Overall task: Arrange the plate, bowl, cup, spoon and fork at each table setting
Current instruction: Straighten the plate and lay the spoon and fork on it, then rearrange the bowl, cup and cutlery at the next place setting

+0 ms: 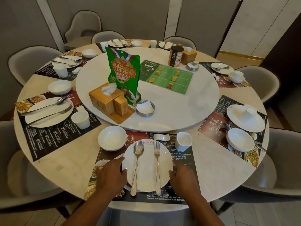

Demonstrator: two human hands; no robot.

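Observation:
At the near setting a white plate [147, 170] lies on a dark placemat [182, 162]. On the plate lie a spoon [137, 162] at left and a fork [157, 163] at right, side by side. My left hand [112, 174] grips the plate's left rim and my right hand [182, 176] grips its right rim. A white bowl [112, 140] stands up-left of the plate and a white cup [183, 141] up-right, with a small white rest [160, 137] between them.
A round marble table [65, 162] carries a turntable [171, 111] with a green snack bag [123, 74], tissue box [105, 98], ashtrays and a menu card [167, 75]. Other settings ring the table; at the right one a cup lies on its plate [246, 118]. Grey chairs surround it.

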